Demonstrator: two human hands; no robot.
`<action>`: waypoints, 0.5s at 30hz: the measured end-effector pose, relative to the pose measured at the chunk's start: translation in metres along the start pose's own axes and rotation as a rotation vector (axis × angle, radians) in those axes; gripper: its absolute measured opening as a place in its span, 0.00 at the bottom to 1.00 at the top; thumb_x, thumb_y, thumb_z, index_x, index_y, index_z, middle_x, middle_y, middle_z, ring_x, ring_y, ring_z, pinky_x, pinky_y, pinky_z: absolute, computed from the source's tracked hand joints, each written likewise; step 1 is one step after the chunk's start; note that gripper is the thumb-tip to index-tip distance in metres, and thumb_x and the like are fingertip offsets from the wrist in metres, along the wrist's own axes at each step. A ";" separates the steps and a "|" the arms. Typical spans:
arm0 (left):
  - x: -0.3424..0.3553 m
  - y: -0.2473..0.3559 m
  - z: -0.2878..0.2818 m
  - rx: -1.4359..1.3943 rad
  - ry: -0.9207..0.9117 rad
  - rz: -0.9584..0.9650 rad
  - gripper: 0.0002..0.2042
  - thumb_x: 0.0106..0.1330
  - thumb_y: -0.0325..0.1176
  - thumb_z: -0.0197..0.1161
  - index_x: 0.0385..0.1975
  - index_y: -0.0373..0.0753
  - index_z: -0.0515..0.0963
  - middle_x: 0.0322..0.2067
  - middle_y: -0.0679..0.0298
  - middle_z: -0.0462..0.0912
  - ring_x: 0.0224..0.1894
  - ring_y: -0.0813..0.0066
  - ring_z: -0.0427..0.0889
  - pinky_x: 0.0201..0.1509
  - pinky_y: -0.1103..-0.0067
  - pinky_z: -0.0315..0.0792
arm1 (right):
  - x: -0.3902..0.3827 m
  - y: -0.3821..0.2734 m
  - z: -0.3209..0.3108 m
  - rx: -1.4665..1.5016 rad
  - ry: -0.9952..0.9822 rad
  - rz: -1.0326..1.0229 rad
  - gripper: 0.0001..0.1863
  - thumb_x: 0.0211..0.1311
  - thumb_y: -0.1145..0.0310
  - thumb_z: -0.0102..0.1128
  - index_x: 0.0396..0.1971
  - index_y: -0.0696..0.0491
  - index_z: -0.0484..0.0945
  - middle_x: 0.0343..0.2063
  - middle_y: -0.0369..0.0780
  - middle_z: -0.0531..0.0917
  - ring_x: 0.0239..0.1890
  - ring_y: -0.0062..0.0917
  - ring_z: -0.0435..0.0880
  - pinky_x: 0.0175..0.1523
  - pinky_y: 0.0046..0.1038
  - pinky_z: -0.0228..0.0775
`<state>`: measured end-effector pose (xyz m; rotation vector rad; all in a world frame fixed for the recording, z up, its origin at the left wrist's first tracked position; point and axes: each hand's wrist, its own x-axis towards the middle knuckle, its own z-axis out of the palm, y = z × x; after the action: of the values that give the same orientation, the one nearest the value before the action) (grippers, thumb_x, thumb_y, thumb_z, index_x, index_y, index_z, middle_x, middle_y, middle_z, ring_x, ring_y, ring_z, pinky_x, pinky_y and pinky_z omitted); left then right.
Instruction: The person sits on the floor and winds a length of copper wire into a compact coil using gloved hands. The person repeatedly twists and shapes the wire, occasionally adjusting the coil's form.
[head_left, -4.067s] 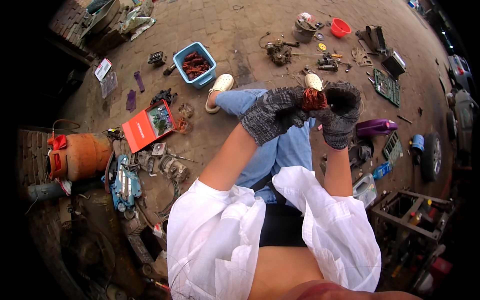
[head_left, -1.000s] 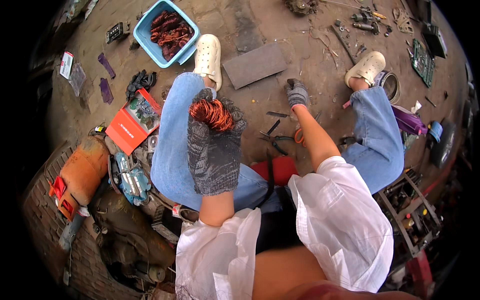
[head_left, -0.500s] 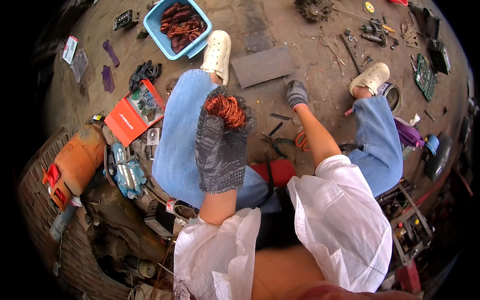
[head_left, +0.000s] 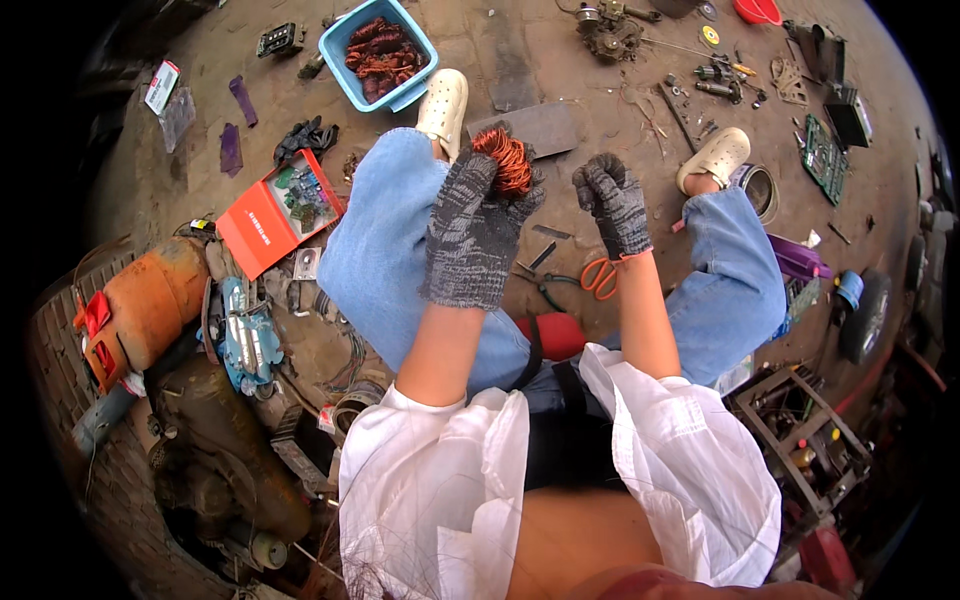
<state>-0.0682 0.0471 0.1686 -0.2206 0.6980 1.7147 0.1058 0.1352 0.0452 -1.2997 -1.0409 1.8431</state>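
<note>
My left hand (head_left: 468,230), in a grey knitted glove, grips a bundle of reddish copper wire (head_left: 504,162) above my left knee. The loops bulge out beyond the curled fingers. To the right, my right hand (head_left: 612,205), gloved alike, is raised over the floor with its fingers bent together. Anything inside that pinch is hidden or too thin to see. Beyond my left foot stands a light blue basin (head_left: 428,83), holding more copper wire bundles (head_left: 382,62). A grey metal plate (head_left: 545,128) lies on the floor, partly behind the bundle.
Orange-handled scissors (head_left: 599,279) and pliers (head_left: 548,286) lie between my legs. An open red box (head_left: 262,232) with small pieces sits left of my knee. An orange gas cylinder (head_left: 155,290) is farther left. A green circuit board (head_left: 822,160) and a purple tool (head_left: 797,257) lie right.
My right hand has come up from the floor near the plate toward my left hand. The left hand, still gripping the copper bundle, has moved forward and a little right. The view has shifted slightly.
</note>
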 end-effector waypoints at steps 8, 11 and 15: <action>-0.027 0.029 0.005 -0.134 -0.088 0.067 0.15 0.59 0.35 0.57 0.44 0.37 0.70 0.38 0.57 0.76 0.39 0.63 0.76 0.40 0.70 0.73 | -0.023 -0.025 -0.017 -0.115 0.096 -0.041 0.12 0.54 0.68 0.58 0.38 0.55 0.75 0.33 0.37 0.80 0.34 0.19 0.76 0.39 0.18 0.68; -0.025 0.060 0.005 -0.136 -0.171 0.083 0.15 0.59 0.36 0.56 0.44 0.36 0.70 0.40 0.56 0.75 0.41 0.62 0.75 0.44 0.69 0.72 | 0.017 0.033 -0.039 -0.453 0.126 -0.147 0.15 0.51 0.69 0.61 0.39 0.57 0.76 0.36 0.37 0.80 0.38 0.18 0.76 0.43 0.20 0.68; -0.009 0.079 0.029 -0.110 -0.208 0.081 0.16 0.59 0.36 0.55 0.44 0.35 0.70 0.41 0.54 0.75 0.41 0.60 0.74 0.43 0.69 0.72 | 0.113 0.156 -0.064 -0.822 0.147 -0.164 0.18 0.47 0.68 0.65 0.40 0.56 0.76 0.35 0.39 0.80 0.36 0.21 0.77 0.43 0.22 0.68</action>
<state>-0.1335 0.0472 0.2229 -0.0893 0.4660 1.8244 0.1234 0.1715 -0.1538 -1.6899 -1.8570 1.1875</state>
